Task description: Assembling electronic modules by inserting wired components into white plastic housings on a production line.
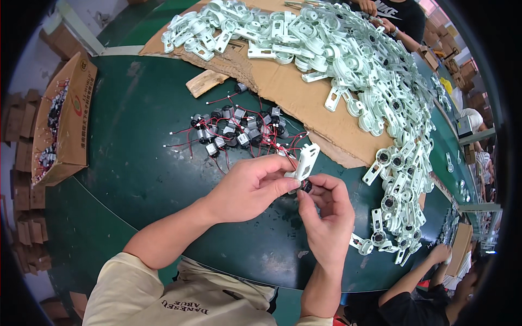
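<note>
My left hand (253, 187) is closed on a pale green plastic housing (308, 160), its long slotted end tilted upward. Close against it, my right hand (325, 209) pinches a small black motor (306, 187) at the housing's lower end. The fingers partly hide where the two parts meet. Beyond my hands lies a loose heap of small motors (243, 139), silver and black, with red and black wires and white plugs.
A large pile of pale green housings (337, 54) covers a cardboard sheet (277, 81); nearer ones at the right hold black motors. A wooden block (205, 83) lies behind the motors. An open carton (68, 117) of motors stands left. Other people work across the table and at lower right.
</note>
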Tool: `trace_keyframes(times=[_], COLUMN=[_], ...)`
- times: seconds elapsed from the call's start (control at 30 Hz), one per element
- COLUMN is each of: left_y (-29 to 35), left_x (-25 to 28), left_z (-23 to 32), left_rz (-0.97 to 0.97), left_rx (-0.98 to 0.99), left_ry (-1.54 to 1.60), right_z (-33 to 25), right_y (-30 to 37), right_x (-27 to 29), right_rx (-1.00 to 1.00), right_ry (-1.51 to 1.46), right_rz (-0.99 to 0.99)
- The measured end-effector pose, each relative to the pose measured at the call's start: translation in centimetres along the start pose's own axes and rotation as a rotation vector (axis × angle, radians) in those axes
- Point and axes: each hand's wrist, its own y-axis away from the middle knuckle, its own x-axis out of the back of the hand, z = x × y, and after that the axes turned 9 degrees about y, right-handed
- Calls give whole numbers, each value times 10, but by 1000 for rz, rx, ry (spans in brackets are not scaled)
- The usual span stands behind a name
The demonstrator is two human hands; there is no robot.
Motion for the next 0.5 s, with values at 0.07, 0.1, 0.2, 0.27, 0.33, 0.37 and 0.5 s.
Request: trace_keyframes(times=[0.07, 0.1, 0.2, 0.27, 0.33, 0.37, 0.5], left_y=[1, 1, 1, 0, 1, 0, -2], left_x=[0, -3, -2, 0, 1, 1, 2], left_z=[0, 1, 4, 6, 10, 11, 11], left_rz=[-3, 8, 14, 11, -93, -90, -75], left_rx=[8, -19, -8, 29, 140, 139, 137], left_ry=[-30, -21, -29, -46, 206, 204, 287], right_z=[3, 7, 6, 4, 3, 1, -1], right_y=[0, -1, -1, -1, 0, -1, -4], right_x=[-3, -4, -2, -1, -3, -2, 6], right_rx=[-38, 19, 94, 112, 94, 66, 27], right_ry=[-47, -40, 109, 253, 126, 74, -14], right_rz=[5, 21, 24, 11, 1, -5, -11])
